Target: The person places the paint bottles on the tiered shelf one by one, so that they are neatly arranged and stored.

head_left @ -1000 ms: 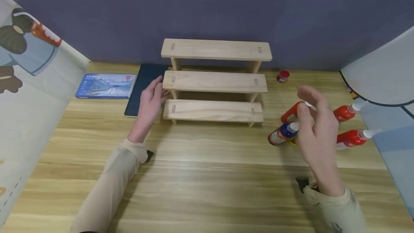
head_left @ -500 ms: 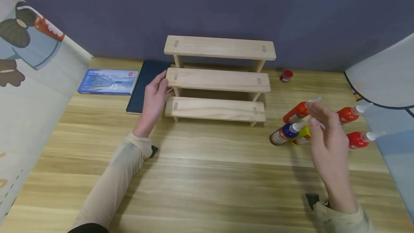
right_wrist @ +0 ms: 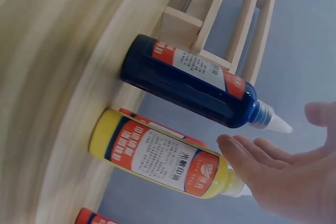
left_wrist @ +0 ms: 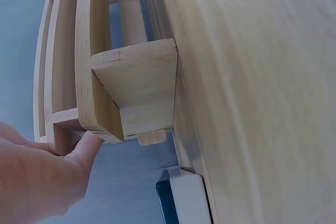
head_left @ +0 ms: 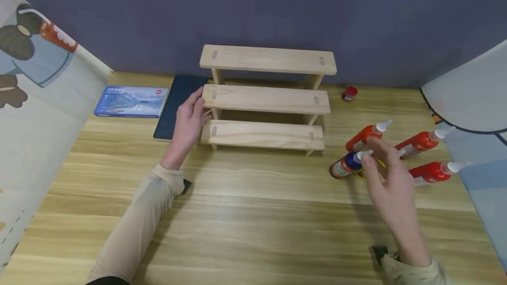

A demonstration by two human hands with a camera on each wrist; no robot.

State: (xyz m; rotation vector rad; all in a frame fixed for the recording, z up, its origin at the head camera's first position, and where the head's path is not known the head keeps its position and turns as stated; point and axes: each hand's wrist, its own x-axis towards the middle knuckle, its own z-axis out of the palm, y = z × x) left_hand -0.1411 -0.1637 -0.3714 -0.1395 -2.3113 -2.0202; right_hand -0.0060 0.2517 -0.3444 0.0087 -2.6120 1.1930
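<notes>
rack [head_left: 265,99]: wood, 3 tiers, ctr, upright on table [head_left: 237,223], by far wall [head_left: 269,8]
L hand [head_left: 188,120]: thumb + fingers gripping left end of rack's mid tier
R hand [head_left: 392,186]: fingers loosely extended, thumb apart, nothing held; tips by top of yellow btl [right_wrist: 160,153], contact can't tell
right grp: blue btl [head_left: 344,165] left of yellow btl; red btls [head_left: 360,140] far + right; all upright
others: jar [head_left: 350,93] far, right of rack; book [head_left: 170,120] just left of rack; box [head_left: 130,101] further left
topple risk: btls tall, narrow, close-set; clipped nozzle could tip yellow btl into blue btl
leak risk: only if a top's loose; can't tell
skew risk: rack held one end only; uneven L push might twist it
</notes>
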